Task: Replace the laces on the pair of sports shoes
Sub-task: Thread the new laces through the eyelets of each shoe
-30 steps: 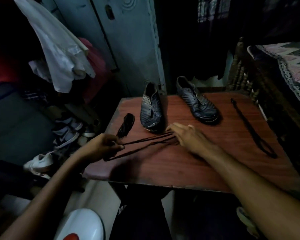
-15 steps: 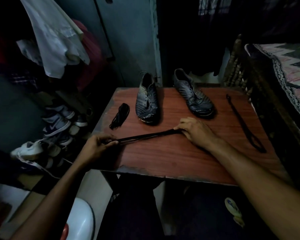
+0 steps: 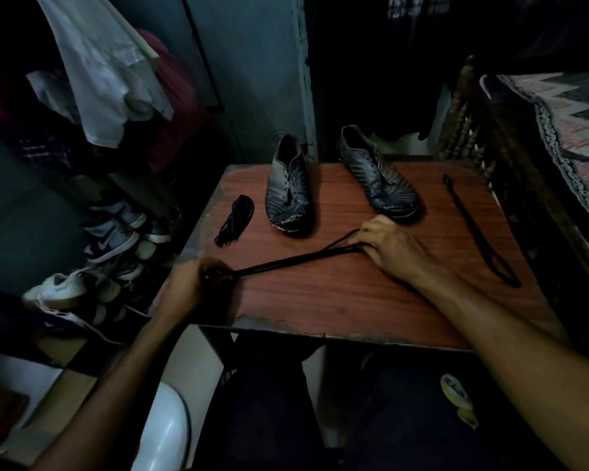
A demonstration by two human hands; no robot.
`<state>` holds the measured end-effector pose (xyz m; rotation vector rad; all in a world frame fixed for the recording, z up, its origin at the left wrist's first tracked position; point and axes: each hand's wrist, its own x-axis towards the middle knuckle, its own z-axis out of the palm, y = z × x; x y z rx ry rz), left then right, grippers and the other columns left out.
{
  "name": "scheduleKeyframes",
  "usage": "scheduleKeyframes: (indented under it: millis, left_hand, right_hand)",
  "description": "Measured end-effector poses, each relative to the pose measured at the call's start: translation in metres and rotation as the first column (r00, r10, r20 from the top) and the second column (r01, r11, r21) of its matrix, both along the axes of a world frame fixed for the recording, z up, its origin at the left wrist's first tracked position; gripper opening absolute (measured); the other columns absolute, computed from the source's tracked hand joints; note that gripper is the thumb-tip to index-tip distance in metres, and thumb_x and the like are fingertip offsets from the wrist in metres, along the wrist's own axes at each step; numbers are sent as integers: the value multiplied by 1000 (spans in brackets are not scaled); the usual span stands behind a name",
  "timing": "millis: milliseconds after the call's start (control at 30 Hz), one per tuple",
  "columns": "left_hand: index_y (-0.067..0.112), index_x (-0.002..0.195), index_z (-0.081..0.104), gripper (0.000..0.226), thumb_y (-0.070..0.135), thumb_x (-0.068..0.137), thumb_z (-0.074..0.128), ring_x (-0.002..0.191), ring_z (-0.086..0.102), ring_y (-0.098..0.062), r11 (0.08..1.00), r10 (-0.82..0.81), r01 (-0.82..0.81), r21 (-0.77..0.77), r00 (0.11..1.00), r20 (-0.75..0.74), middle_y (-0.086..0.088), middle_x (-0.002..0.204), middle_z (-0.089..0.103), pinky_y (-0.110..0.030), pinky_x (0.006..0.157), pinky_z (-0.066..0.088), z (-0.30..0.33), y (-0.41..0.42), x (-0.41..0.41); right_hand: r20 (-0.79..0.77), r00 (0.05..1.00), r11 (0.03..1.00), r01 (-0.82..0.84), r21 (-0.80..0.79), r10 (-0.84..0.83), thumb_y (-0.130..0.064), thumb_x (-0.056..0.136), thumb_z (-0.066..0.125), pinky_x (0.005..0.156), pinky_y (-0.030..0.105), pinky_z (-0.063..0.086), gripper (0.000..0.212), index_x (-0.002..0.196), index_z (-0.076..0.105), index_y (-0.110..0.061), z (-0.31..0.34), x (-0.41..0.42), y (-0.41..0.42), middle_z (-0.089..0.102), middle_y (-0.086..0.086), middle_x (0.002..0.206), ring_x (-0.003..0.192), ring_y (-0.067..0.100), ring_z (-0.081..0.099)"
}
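Observation:
Two dark sports shoes stand without laces at the back of a reddish wooden table (image 3: 337, 300): the left shoe (image 3: 288, 192) and the right shoe (image 3: 378, 178). A black lace (image 3: 293, 258) is stretched in several strands between my hands. My left hand (image 3: 198, 283) grips one end at the table's front left corner. My right hand (image 3: 391, 243) pinches the other end just in front of the shoes. A bundled black lace (image 3: 235, 220) lies left of the left shoe. Another long black lace (image 3: 476, 232) lies along the table's right side.
Several shoes (image 3: 116, 239) are piled on the floor to the left, under hanging clothes (image 3: 106, 69). A bed with a patterned cover (image 3: 572, 124) and a carved wooden frame stands right of the table. A white stool (image 3: 165, 433) is by my left arm.
My right hand has lifted from lying flat on the lace to pinching its end. The strands are pulled together and taut. The bundled lace now lies on the table.

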<state>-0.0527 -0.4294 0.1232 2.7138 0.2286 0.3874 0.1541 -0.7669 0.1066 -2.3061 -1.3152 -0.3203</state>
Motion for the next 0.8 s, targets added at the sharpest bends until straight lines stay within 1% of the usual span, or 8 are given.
scheduleKeyframes:
  millis: [100,200,300,333,500,633,733,800]
  left_hand:
    - [15,94,81,11,11,87,73,82,71,-13,990,-41,36,140,998,39,0,91,77,-17,74,46,-8,5,0]
    - [5,102,75,12,8,94,66,89,71,-33,988,140,-140,72,990,-8,-17,96,75,-38,81,56,-11,7,0]
    - [14,105,78,21,11,84,82,70,65,-6,993,-15,7,114,997,70,1,83,77,-18,64,46,-4,-7,-2]
    - [19,102,78,21,14,82,85,66,63,-4,992,-37,29,122,997,63,6,78,75,-19,59,43,1,-12,-4]
    - [30,93,79,11,22,86,82,66,66,-15,982,-20,18,190,1000,12,7,80,71,-22,54,35,6,-12,-6]
    - [27,97,82,14,23,88,72,71,70,-18,976,-83,72,206,996,45,4,85,74,-25,57,47,1,-8,-3]
    - [21,97,82,31,32,88,55,70,71,-24,970,-125,112,214,991,46,-3,83,74,-33,59,55,-1,-8,-3]
    - [14,99,81,34,28,91,51,72,71,-30,975,-80,65,211,995,62,-9,85,73,-38,62,56,0,-12,-1]
  right_hand:
    - [-11,1000,999,23,-49,-24,-9,85,75,79,43,53,21,104,76,-18,-1,0,-1,63,1,90,88,25,59]
    - [-13,1000,999,19,-47,-19,-7,87,74,75,42,54,19,104,76,-16,-1,2,0,63,2,91,85,24,59]
    - [39,999,999,24,-43,-22,-7,87,73,76,37,53,16,102,77,-13,0,3,0,63,0,90,91,22,55]
    - [60,998,999,28,-45,-25,-8,86,73,76,36,53,15,101,77,-13,0,3,0,63,0,90,93,23,55]
    - [59,998,993,44,-111,-37,-6,89,69,71,40,55,17,103,75,-13,-1,8,1,60,4,92,84,26,61]
    - [78,996,990,59,-126,-50,-8,92,64,67,39,55,14,102,73,-13,3,10,0,56,3,95,83,23,60]
    - [88,992,992,95,-83,-87,-6,89,69,69,38,55,13,100,73,-12,3,11,-4,57,2,92,85,23,57]
    - [76,994,991,92,-102,-85,-6,89,70,71,38,55,14,101,74,-12,4,12,-5,58,2,91,86,23,58]
